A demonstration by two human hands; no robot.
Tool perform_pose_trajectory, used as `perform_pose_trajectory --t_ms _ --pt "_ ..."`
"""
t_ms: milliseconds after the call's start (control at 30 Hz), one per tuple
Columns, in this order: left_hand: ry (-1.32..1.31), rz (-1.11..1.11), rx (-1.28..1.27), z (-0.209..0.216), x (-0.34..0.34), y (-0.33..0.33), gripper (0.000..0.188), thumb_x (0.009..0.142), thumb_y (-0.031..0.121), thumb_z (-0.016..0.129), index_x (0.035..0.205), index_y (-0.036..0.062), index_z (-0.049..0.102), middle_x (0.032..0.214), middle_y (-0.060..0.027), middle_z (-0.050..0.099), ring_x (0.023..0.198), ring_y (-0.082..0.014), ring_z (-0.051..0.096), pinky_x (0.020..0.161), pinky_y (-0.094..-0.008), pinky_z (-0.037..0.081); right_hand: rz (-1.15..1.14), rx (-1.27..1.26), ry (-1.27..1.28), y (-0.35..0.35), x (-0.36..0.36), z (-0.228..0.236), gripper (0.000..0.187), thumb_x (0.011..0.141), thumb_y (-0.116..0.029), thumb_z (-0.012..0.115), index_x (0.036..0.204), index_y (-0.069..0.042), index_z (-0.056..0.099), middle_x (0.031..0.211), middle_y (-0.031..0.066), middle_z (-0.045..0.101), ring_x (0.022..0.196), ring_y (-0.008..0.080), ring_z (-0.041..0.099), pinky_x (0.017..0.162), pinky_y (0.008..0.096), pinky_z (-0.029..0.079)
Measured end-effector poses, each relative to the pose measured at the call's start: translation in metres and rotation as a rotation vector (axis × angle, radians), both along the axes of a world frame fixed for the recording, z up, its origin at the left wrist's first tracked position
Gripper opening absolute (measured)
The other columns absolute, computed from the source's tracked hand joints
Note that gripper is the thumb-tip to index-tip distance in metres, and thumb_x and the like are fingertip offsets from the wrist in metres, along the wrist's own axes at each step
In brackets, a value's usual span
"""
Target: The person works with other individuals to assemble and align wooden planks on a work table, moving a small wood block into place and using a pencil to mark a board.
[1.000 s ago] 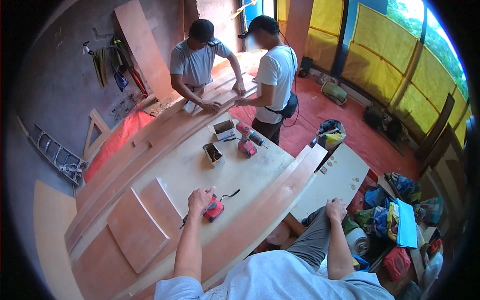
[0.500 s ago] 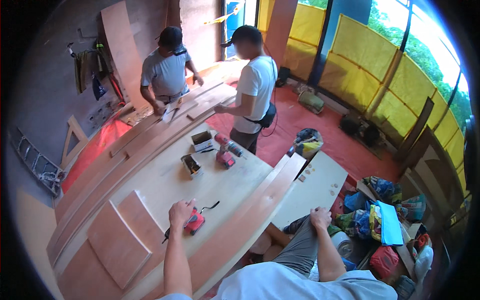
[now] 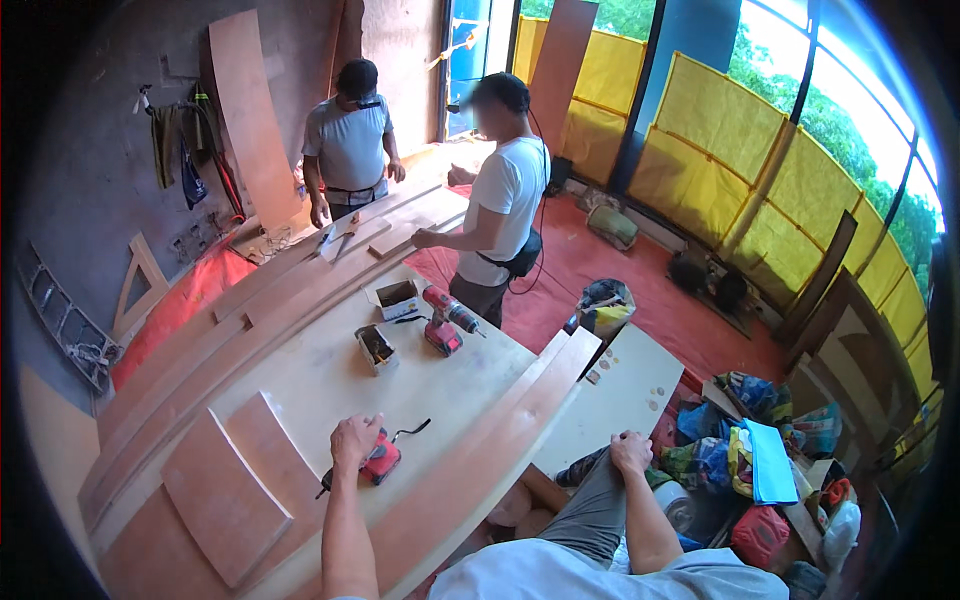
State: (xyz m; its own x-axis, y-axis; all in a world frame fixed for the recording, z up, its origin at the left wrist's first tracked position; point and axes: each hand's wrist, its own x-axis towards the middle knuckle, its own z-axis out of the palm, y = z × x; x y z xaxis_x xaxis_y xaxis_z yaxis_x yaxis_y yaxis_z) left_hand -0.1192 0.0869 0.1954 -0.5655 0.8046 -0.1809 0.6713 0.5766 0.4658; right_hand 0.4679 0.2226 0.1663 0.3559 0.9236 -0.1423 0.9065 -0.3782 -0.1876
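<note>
My left hand point(image 3: 355, 440) rests on a red cordless drill point(image 3: 382, 462) lying on the pale tabletop point(image 3: 450, 400). The fingers curl over the tool's body and hide part of it; its dark tip shows beside my wrist. A black strap loops out from its far side. My right hand point(image 3: 632, 452) lies on my bent knee, fingers folded in, with no object visible in it. A second red cordless drill point(image 3: 446, 322) stands upright on its battery farther up the table. Next to it are two small open boxes, one with dark contents point(image 3: 377, 350) and a white one point(image 3: 398, 298).
Long wooden boards point(image 3: 250, 335) run along the left side, and a plank point(image 3: 520, 405) along the near edge. Curved panels point(image 3: 225, 495) lie at left. Two people work at the far end. Bags and scraps point(image 3: 730, 450) crowd the right; a bucket point(image 3: 608, 305) stands beyond the plank.
My view has shifted slightly. My left hand stays at the drill, and my right hand stays on my knee. The far-left person stands straighter; the person in white has raised a hand.
</note>
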Motion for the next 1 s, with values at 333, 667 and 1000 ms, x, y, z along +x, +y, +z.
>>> perform_pose_trajectory --t_ms 333,667,1000 --pt "0.009 0.005 0.041 -0.008 -0.002 -0.002 0.063 0.101 0.062 0.062 0.109 0.0031 0.084 0.109 -0.0279 0.08 0.108 -0.0459 0.076 0.099 -0.0543 0.059 0.005 0.021 -0.032 -0.002 0.001 -0.005 0.047 0.099 -0.05 0.064 0.126 -0.016 0.083 0.14 0.0188 0.071 0.132 0.0426 0.064 0.11 0.0529 0.054" --pt "0.032 0.005 0.008 -0.003 0.0 -0.003 0.066 0.102 0.063 0.06 0.109 0.0021 0.084 0.109 -0.0286 0.08 0.108 -0.0459 0.077 0.098 -0.0544 0.059 0.01 -0.043 -0.022 -0.001 -0.007 0.003 0.049 0.103 -0.048 0.063 0.131 -0.012 0.08 0.143 0.0165 0.07 0.139 0.0444 0.059 0.114 0.0551 0.05" --pt "0.017 0.007 -0.033 0.002 0.001 0.0 0.063 0.103 0.064 0.059 0.112 0.0071 0.084 0.11 -0.0262 0.081 0.11 -0.0451 0.077 0.1 -0.053 0.059 0.002 0.014 -0.024 -0.002 -0.008 -0.003 0.048 0.101 -0.051 0.063 0.126 -0.015 0.083 0.142 0.0145 0.071 0.135 0.0415 0.062 0.113 0.0525 0.051"
